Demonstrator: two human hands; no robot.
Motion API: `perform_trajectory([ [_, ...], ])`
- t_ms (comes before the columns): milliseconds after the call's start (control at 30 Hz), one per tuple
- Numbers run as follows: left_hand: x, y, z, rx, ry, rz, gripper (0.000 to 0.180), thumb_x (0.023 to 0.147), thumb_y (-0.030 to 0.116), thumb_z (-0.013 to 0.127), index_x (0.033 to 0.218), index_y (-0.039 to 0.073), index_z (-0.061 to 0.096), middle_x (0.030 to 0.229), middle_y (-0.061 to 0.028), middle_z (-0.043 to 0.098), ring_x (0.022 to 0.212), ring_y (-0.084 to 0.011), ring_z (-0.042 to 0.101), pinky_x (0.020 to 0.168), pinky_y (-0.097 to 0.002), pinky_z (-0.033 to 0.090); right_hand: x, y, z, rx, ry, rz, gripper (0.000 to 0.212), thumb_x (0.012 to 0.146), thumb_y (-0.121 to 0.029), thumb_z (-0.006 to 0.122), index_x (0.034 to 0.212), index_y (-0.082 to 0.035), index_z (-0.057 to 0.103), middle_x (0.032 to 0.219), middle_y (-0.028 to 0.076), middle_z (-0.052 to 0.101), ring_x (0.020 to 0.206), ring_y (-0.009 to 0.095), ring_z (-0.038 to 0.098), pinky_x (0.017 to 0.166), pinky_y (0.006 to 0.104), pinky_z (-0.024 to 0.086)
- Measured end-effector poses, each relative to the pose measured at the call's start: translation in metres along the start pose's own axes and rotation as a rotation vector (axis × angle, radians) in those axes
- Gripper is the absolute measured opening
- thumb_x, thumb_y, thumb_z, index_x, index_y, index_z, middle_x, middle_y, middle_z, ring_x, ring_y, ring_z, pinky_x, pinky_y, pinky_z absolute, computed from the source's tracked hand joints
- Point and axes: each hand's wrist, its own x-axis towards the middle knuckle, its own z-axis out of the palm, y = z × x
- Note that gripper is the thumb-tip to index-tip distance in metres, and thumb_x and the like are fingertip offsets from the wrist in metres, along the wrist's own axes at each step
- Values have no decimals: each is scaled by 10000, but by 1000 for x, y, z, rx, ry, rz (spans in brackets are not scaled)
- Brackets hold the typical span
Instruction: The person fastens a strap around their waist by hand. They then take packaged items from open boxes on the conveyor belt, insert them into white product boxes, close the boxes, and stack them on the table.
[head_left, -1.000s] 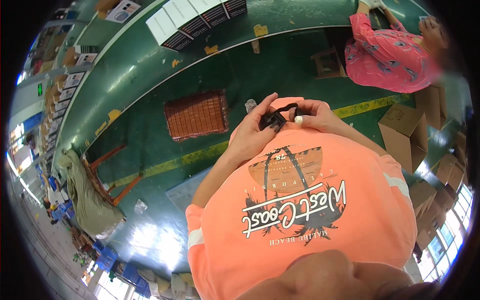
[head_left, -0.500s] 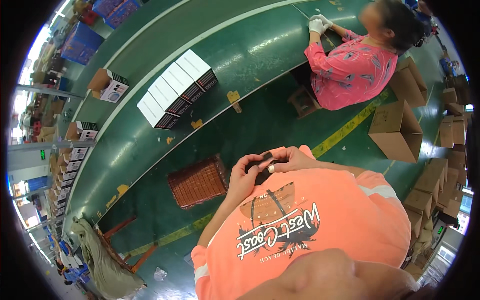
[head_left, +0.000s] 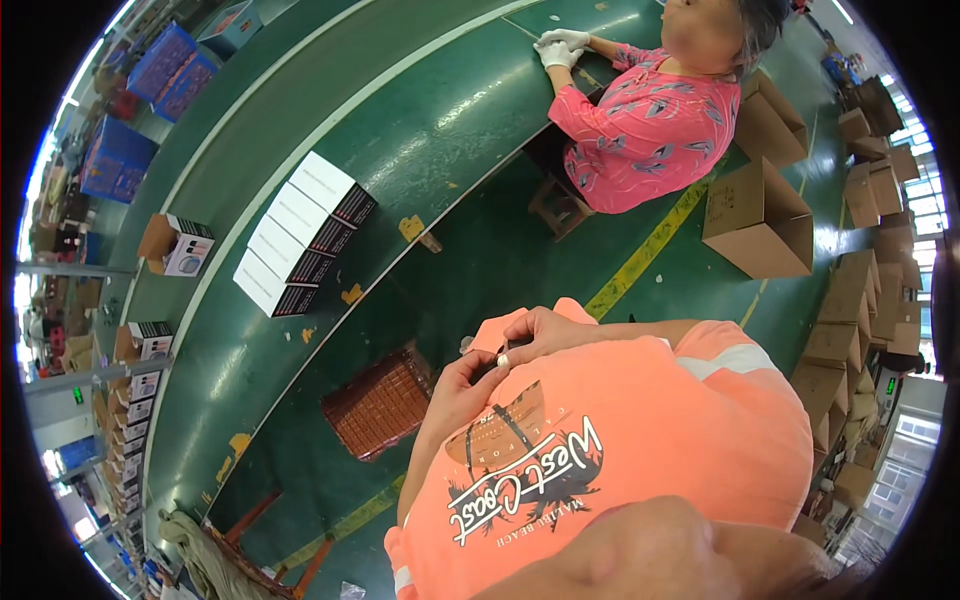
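Observation:
My left hand [head_left: 464, 388] and my right hand [head_left: 540, 335] meet in front of my waist, at the lower front of my orange shirt [head_left: 640, 420]. Both have their fingers bent and pinched together, tip to tip. Something small and dark shows between the fingertips, too hidden to name. A pale patch covers the tip of my right thumb. Orange cloth bulges up just beyond the right hand. Below and left of my hands lies a brown woven slatted seat [head_left: 378, 405].
A green-topped curved bench [head_left: 440, 150] runs across, bearing a row of white-and-black boxes [head_left: 300, 235]. At the far right a co-worker [head_left: 650, 130] in pink with white gloves sits at it. Open cartons [head_left: 760, 225] stand on the right; boxes [head_left: 185, 245] line the belt on the left.
The view has turned, so the bench, boxes and co-worker sit further left. My hands have drawn closer together, and less of the dark thing between them shows.

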Motion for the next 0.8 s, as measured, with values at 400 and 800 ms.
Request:
perform_trajectory([
  [400,10,-9,13,-497,98,82,151,1042,158,595,1084,26,656,975,-33,703,880,-92,649,807,-234,536,-6,38,-29,455,6,47,145,970,-115,668,1050,-15,736,903,-9,696,731,26,595,643,198,471],
  [800,17,9,21,-341,64,-6,154,1057,153,549,1061,19,625,842,-16,635,718,-44,541,653,-184,450,-12,44,-46,475,-129,28,152,948,-64,630,896,17,748,766,-11,621,706,54,554,668,221,445],
])
